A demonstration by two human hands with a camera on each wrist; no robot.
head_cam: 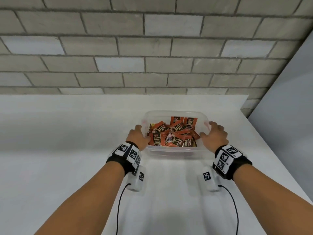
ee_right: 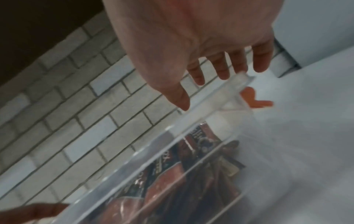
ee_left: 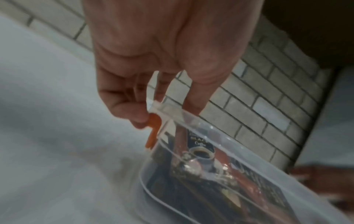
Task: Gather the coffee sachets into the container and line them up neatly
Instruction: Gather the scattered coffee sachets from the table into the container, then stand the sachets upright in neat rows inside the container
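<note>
Nearest the lens: two bare forearms with tagged wristbands point(head_cam: 126, 154), cables trailing back over the white desk point(head_cam: 67, 150).

Left hand point(head_cam: 138, 137) at the left wall of the box point(head_cam: 169, 152); grip there looks curled, fingers point(ee_left: 134, 109) bent round the corner of the rim, one fingertip laid on the edge. Whether truly clamped or only resting, hard to tell through the blur.

Between the two grips: clear plastic box, standing on the desk, holding a jumble of orange sachets point(head_cam: 171, 133). All inside, none seen on the desk, yet lying at all angles, some flat, some on edge, overlapping. Gathering apparently done; lining up not yet.

Right hand point(head_cam: 214, 134) at the right wall; grip wide and relaxed, fingers point(ee_right: 223, 66) straight and spread above the rim, holding nothing.

Handling, as a guess: box light, thin-walled, smooth, likely to slide or flex if squeezed; best steadied low at both side walls. Sachets light, flat, glossy and slippery, soft enough to crease; best pinched by the sealed edges, a few at a time, and squared against a wall.
</note>
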